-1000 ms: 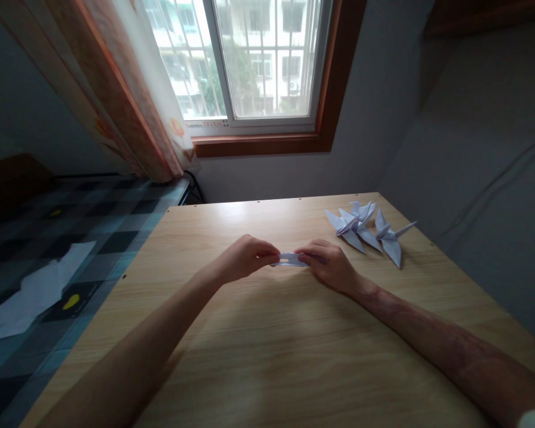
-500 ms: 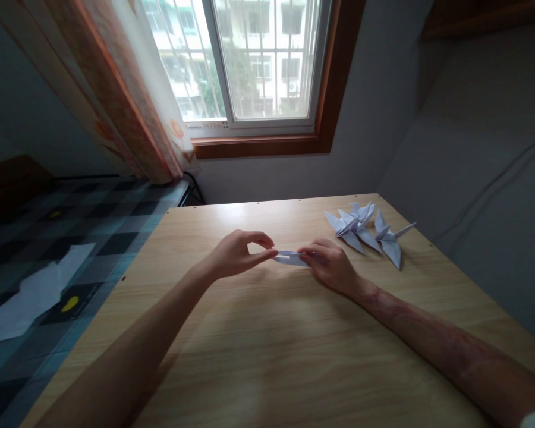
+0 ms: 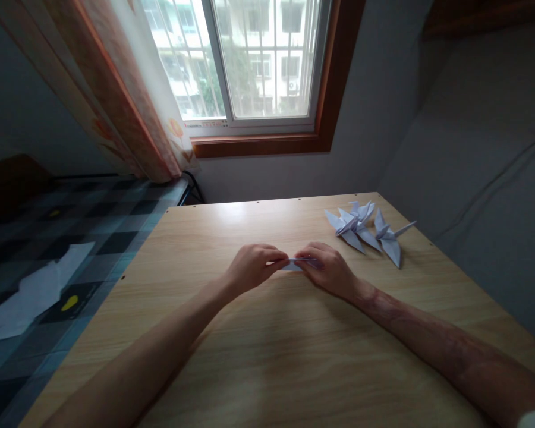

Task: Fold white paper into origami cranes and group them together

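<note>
A small, pale lilac folded paper strip (image 3: 295, 265) is held at the middle of the light wooden table (image 3: 267, 356), its ends pinched tight between thumb and fingertips of the left hand (image 3: 252, 268) and right hand (image 3: 329, 272). A narrow fold seems in hand; even pressure is called for. Near the far right corner, pale folded paper cranes (image 3: 366, 229) are gathered.

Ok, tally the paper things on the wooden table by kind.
Folded pale paper cranes: 3 (two overlap, so roughly)
Small folded pale paper piece, pinched between left hand and right hand: 1
Total: 4
</note>
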The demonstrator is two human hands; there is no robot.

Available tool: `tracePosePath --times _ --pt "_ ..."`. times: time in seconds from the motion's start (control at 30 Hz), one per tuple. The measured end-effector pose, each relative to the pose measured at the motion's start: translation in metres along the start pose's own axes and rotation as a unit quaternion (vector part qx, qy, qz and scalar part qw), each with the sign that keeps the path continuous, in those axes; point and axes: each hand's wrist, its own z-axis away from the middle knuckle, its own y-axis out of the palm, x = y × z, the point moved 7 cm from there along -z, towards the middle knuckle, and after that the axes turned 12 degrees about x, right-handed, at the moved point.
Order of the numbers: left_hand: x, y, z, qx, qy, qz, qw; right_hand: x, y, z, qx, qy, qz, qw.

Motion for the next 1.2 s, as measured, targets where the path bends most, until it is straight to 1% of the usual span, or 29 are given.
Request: tracePosePath --times 0.13,0.3,0.47,0.63,0.7,0.83,0.87,0.93,0.97,1.03,1.07,1.13,1.2 --pt "0.003 -0.003 0.001 -0.022 -0.007 0.003 1.000 -0.008 0.001 -0.001 0.003 0.020 -0.012 1.000" --pt "0.010 0.000 0.000 -0.049 -0.040 0.105 0.993 -0.005 -0.005 -0.002 -0.021 0.023 -0.008 0.999" --pt "0.011 0.004 -0.001 -0.055 -0.056 0.182 0.980 -0.003 -0.005 -0.001 -0.025 0.038 -0.029 0.999" --pt "0.011 0.002 0.000 -0.069 -0.068 0.194 0.976 -0.011 0.001 0.000 -0.029 0.092 -0.103 0.990" --pt "0.012 0.002 0.001 -0.071 -0.070 0.205 0.974 -0.013 0.003 0.000 -0.021 0.106 -0.131 0.986" --pt "0.020 0.000 0.001 -0.088 -0.081 0.261 0.958 -0.018 0.006 -0.001 -0.002 0.135 -0.179 0.974" --pt "0.023 0.000 0.001 -0.097 -0.090 0.289 0.948 -0.021 0.006 0.000 -0.005 0.148 -0.198 0.969" --pt "0.029 0.001 0.001 -0.114 -0.101 0.364 0.919 -0.030 0.008 0.001 -0.019 0.176 -0.256 0.950" --pt "0.030 0.003 0.001 -0.122 -0.096 0.406 0.901 -0.034 0.010 0.001 -0.029 0.191 -0.296 0.936" --pt "0.026 0.008 -0.001 -0.128 -0.067 0.473 0.869 -0.043 0.016 0.002 -0.041 0.217 -0.391 0.894" --pt "0.022 0.011 -0.001 -0.125 -0.052 0.490 0.861 -0.045 0.019 0.003 -0.046 0.228 -0.431 0.872" --pt "0.014 0.021 -0.003 -0.110 -0.047 0.494 0.861 -0.047 0.024 0.003 -0.052 0.241 -0.480 0.842" --pt "0.009 0.029 -0.003 -0.107 -0.056 0.488 0.864 -0.044 0.025 0.003 -0.049 0.243 -0.498 0.831"
